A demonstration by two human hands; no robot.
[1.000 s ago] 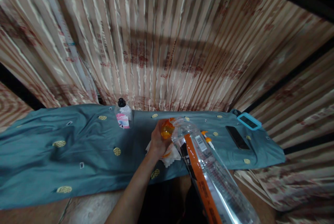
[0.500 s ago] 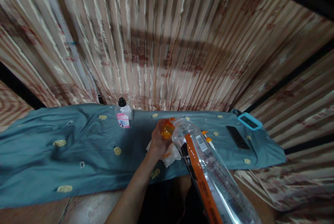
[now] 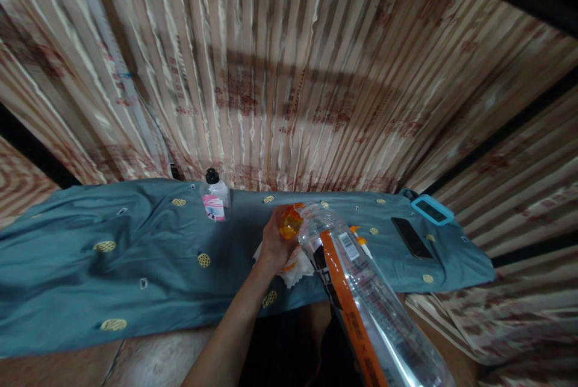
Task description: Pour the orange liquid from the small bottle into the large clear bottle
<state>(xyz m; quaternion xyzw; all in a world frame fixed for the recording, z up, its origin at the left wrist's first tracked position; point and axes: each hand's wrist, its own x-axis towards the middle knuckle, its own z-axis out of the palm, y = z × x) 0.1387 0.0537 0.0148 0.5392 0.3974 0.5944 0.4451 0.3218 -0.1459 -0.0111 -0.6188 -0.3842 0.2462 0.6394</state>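
My left hand is closed round a small orange container held just above the teal cloth. A large clear plastic bottle with an orange and black label is tilted, its mouth right at the orange container. My right hand is out of view below the frame, behind the bottle's base. A crumpled white tissue lies under my left hand.
A small clear bottle with a black cap and pink label stands at the cloth's back edge. An orange-tipped dropper, a dark phone and a blue-cased device lie to the right. Striped curtains hang behind.
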